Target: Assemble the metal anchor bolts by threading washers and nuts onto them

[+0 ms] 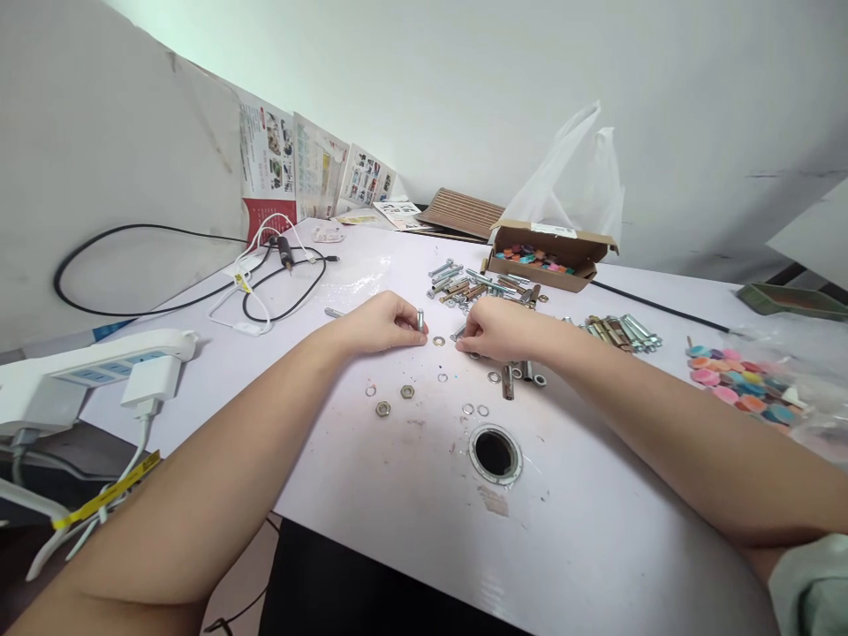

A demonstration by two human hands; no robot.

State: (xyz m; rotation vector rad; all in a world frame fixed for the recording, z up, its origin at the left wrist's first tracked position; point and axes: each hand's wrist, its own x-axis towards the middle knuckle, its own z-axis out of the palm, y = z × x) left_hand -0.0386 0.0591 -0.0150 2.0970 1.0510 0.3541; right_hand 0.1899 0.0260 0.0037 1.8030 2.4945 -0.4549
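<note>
My left hand (388,320) is closed in a pinch around a small silver bolt (420,318), its end standing up above the fingertips. A flat washer (438,341) lies on the table between my two hands. My right hand (494,327) is closed too, fingertips down at the tabletop beside a bit of grey metal (458,333); the fingers mostly cover what they grip. Near its wrist lie a metal sleeve (507,383) and another washer (540,381). Closer to me are loose hex nuts (407,391) and thin spring washers (468,409).
Behind my hands spreads a pile of bolts (487,281), beside an open cardboard box (543,256) of coloured pieces. More bolts (623,331) and coloured discs (738,380) lie right. A round hole (495,454) pierces the table (397,495). Cables and a power strip (119,353) occupy the left.
</note>
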